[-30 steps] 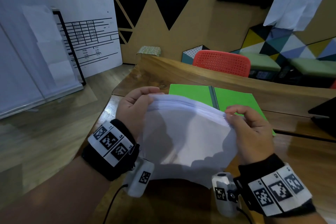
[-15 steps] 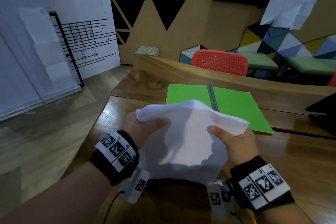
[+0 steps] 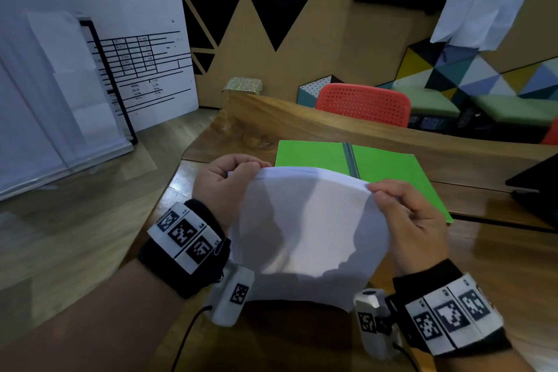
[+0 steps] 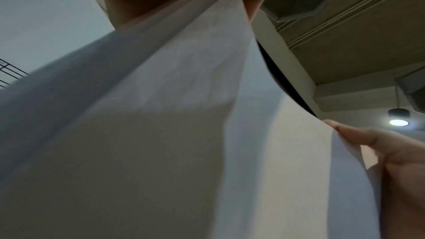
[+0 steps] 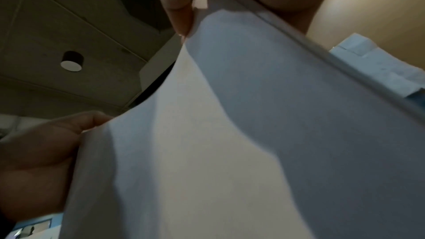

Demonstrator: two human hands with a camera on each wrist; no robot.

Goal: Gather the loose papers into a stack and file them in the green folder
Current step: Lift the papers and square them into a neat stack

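Your wooden bench carries the green folder, lying open just beyond your hands; its near edge is hidden behind the stack of papers. You hold that stack upright above the bench, its lower edge cut off by your wrists. Your left hand has its grip pinching the top left corner, your right hand the top right.

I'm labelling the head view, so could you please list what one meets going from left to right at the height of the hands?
Left hand → papers → right hand. Both hands pinch the papers' top corners; the green folder lies open behind them.
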